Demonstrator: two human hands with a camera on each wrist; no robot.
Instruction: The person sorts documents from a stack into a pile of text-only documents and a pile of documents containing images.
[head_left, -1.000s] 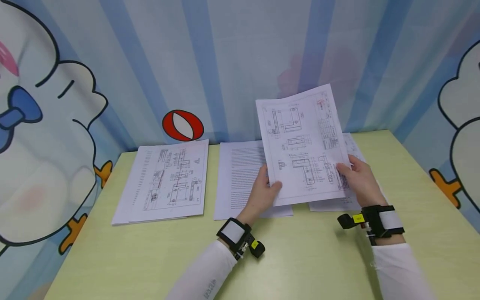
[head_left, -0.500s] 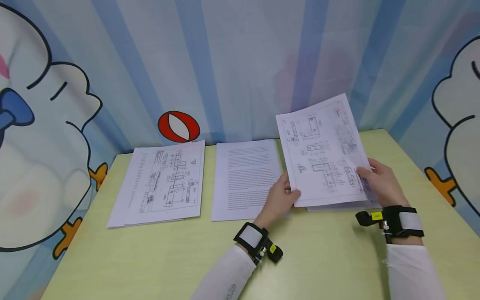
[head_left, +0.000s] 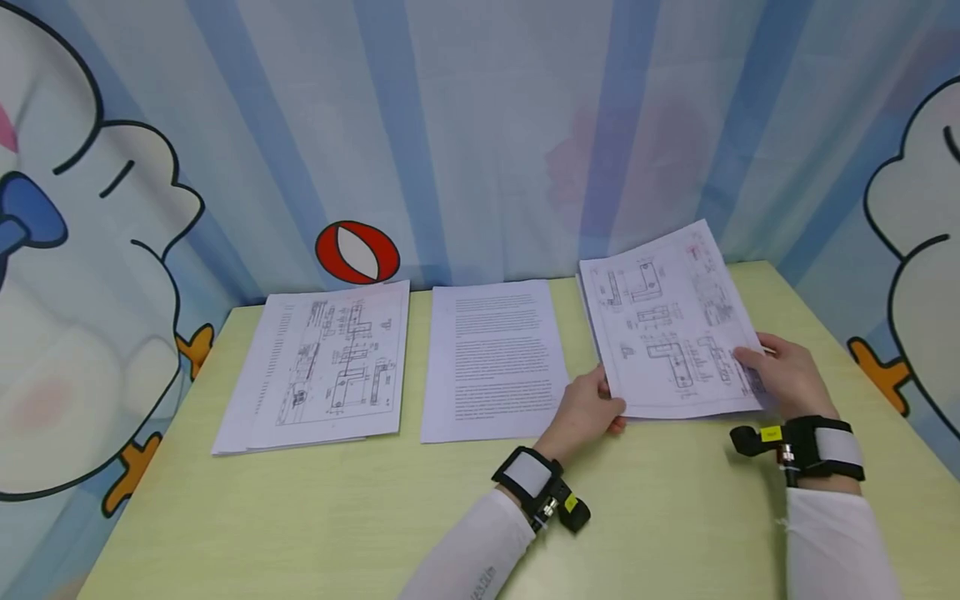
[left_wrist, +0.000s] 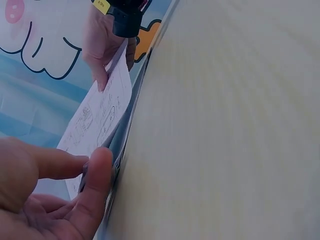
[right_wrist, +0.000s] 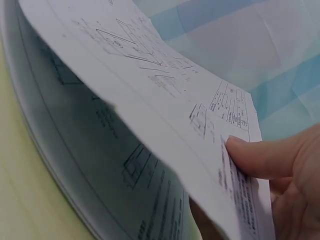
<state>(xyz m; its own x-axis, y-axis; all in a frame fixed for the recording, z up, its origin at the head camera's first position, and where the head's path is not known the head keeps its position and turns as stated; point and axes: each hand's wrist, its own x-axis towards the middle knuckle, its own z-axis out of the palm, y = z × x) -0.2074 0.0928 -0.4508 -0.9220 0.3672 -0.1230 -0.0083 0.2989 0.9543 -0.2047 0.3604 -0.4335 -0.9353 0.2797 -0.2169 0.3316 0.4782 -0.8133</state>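
Observation:
A sheet of paper (head_left: 667,333) printed with technical drawings is held tilted just above the right-hand paper stack (right_wrist: 120,165). My left hand (head_left: 587,410) pinches its near left corner between thumb and fingers, as the left wrist view also shows of that hand (left_wrist: 60,195). At the sheet's right edge, my right hand (head_left: 795,379) grips it with the thumb (right_wrist: 260,157) on top and fingers beneath. In the right wrist view, a gap separates the sheet from the printed page below. Most of that lower stack is hidden in the head view.
A stack of drawing sheets (head_left: 322,367) lies at the left of the pale green table (head_left: 337,517). Pages of printed text (head_left: 495,362) lie in the middle. Behind the table hangs a blue striped curtain (head_left: 495,150) with cartoon figures.
Both hands have carried the drawing sheet to the right and lowered it toward the right-hand stack. The middle text pages, partly covered before, are now nearly all visible.

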